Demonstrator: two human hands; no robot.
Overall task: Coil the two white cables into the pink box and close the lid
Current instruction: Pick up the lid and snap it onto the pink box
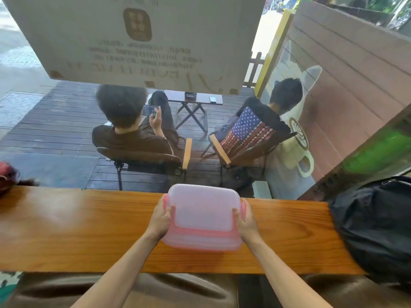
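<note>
The pink box (202, 237) stands on the wooden counter (77, 230), with its translucent lid (203, 207) on top. My left hand (162, 215) grips the box's left side, thumb on the lid edge. My right hand (245, 220) grips the right side the same way. Both hands cover the side latches. No white cable shows through the cloudy plastic or anywhere on the counter.
A black backpack (378, 225) lies on the counter's right end, close to the box. A red object (6, 176) sits at the far left edge. Behind the window, two people sit in folding chairs on a deck.
</note>
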